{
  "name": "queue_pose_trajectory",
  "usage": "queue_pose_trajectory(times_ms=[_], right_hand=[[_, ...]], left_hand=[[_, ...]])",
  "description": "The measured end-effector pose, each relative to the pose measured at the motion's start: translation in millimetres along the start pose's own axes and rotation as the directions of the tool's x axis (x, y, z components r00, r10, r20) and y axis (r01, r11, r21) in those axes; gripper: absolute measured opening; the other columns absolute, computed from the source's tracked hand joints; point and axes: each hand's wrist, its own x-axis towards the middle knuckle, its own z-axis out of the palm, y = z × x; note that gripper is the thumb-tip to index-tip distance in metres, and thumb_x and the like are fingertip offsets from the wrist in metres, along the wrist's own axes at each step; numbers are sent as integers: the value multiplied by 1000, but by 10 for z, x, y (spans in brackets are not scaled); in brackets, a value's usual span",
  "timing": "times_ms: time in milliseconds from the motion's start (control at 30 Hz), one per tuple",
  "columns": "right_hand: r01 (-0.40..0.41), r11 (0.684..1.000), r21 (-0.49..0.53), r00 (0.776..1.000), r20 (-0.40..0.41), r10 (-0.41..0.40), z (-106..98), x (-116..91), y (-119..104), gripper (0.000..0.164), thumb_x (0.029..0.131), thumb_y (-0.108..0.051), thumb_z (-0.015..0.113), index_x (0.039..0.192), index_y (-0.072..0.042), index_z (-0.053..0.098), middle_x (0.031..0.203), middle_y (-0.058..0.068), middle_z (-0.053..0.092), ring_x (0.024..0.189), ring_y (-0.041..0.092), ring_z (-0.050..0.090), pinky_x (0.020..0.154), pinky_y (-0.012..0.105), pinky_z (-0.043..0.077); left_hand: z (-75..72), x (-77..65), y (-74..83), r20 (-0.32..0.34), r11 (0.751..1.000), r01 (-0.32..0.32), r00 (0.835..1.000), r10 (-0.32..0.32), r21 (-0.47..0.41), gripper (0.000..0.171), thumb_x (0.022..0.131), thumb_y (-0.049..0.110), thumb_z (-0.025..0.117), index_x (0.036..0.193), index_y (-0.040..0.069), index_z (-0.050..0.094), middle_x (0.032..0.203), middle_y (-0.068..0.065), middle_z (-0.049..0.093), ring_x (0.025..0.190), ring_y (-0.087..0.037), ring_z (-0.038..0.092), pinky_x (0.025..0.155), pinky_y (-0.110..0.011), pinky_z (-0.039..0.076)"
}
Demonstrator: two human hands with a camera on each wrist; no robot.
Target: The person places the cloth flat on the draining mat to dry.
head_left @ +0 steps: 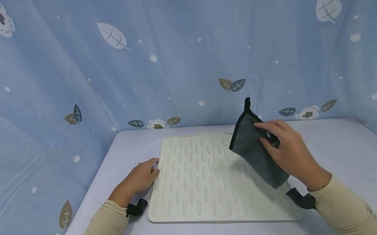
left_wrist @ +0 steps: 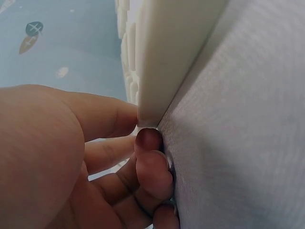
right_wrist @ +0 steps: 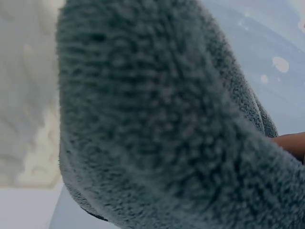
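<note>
Just beside the pale ridged mat's (head_left: 212, 191) near right corner, the black wrist mount (head_left: 302, 199) could snag its rim if the forearm drops. Above the mat's right part, the right hand (head_left: 288, 151) pinches the grey cloth (head_left: 259, 163) between thumb and fingertips; so light a pinch might let it slip or fold under pressure. Whether the cloth's lower end touches the mat, I cannot tell. At the mat's left edge, the left hand (head_left: 143, 175) grips the rim with curled fingers; a hard push on the unheld right side could swivel the mat about that hand or ruck the white sheet (head_left: 342, 155) beneath. Beyond the mat, the blue curtain (head_left: 186, 57) looks too far off to interfere.
</note>
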Motion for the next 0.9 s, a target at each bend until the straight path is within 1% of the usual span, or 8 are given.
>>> queue_pose_trajectory(times_ms=[67,167,333,567,900], right_hand=[[13,1000,12,1000,-7,-13,47,6,-25,55,77,12,77,127,-6,66,112,14,62,95,25,63,72,43,54],[24,999,32,1000,-9,-24,124,16,-62,55,78,12,77,128,-7,66,112,13,62,93,23,63,71,41,53],[13,998,65,1000,13,-14,250,28,-125,53,80,11,76,129,-7,65,114,13,62,97,26,65,73,43,56],[26,994,107,999,29,-30,413,37,-240,50,82,6,77,128,-8,65,116,12,62,96,22,64,72,39,55],[20,988,154,999,35,-26,585,92,-356,46,83,3,77,126,-9,67,114,11,63,100,23,65,78,39,56]], left_hand=[[2,6,-5,-2,1000,-4,1000,4,9,50,101,17,55,148,5,45,85,-4,60,66,-16,53,60,-30,43],[2,11,-10,-2,1000,-4,1000,4,15,50,101,17,55,148,5,45,85,-4,59,67,-16,53,60,-30,43],[-3,14,-11,2,1000,-3,1000,3,14,50,101,17,54,149,5,45,84,-4,59,68,-16,53,61,-30,43],[-8,14,0,4,1000,-10,1000,10,25,50,101,18,54,149,3,45,83,-3,58,69,-16,53,63,-31,43],[-10,-2,5,4,999,-20,1000,20,47,51,101,18,55,149,2,44,85,-3,58,72,-16,53,66,-31,44]])
